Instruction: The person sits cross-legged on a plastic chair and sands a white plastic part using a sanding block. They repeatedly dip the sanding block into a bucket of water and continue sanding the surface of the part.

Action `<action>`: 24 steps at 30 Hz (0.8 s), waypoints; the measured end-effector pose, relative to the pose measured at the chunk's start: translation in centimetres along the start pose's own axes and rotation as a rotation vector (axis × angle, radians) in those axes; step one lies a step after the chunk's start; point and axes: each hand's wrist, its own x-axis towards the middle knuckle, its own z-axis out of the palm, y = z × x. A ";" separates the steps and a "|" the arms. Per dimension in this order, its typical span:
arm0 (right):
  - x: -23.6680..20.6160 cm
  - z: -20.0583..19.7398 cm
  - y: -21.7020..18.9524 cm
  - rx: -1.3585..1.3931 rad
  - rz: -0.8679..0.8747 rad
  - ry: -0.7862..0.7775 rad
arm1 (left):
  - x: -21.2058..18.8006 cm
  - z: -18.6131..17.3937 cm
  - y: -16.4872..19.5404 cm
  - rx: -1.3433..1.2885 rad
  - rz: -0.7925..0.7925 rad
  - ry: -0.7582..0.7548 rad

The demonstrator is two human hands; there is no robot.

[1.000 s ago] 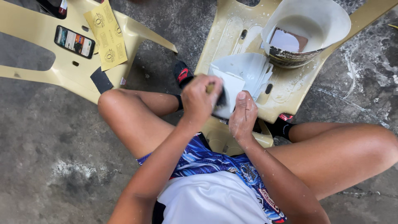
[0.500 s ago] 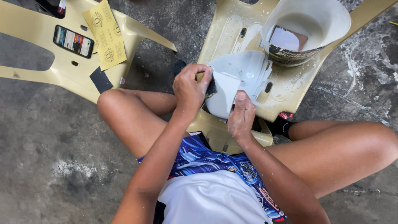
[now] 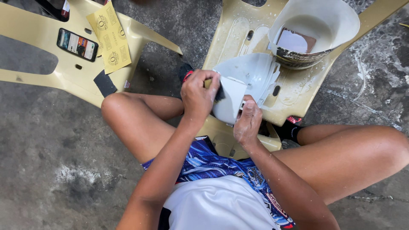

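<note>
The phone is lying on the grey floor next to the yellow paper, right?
Not quite. The phone lies on the tan plastic chair, not on the grey floor. It does sit next to the yellow paper, which lies on that chair too. The head view shows this.

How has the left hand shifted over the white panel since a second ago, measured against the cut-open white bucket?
Yes. The left hand, pinching a dark sanding piece, slid along the white panel toward the person, away from the white bucket; the right hand holds the panel's lower edge.
</note>
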 end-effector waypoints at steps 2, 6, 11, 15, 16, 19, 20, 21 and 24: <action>0.1 -0.1 0.1 -0.027 -0.016 -0.005 | -1.3 0.2 0.8 -0.080 -0.021 -0.059; 0.4 -0.4 0.2 0.000 -0.026 0.009 | -2.4 0.1 1.4 -0.065 0.051 -0.098; 0.3 -0.3 0.2 0.001 -0.090 -0.038 | 0.0 -0.3 0.4 0.052 0.011 0.021; 0.3 -0.3 0.3 0.002 -0.030 -0.018 | -1.1 -0.2 1.2 -0.007 0.037 -0.083; 0.4 -0.4 0.3 -0.007 -0.031 -0.002 | -1.6 -0.1 1.5 -0.055 0.052 -0.127; 0.4 -0.4 0.5 0.043 -0.009 0.003 | -1.7 0.1 1.2 -0.058 0.053 -0.184; 0.4 -0.4 0.5 0.072 -0.005 -0.002 | -1.4 0.2 1.0 -0.036 0.051 -0.185; 0.4 -0.3 0.5 0.109 -0.017 -0.022 | -0.7 0.3 0.6 -0.014 0.040 -0.129; 0.5 -0.2 0.4 0.140 -0.034 -0.037 | 0.1 0.7 0.2 0.029 0.029 -0.020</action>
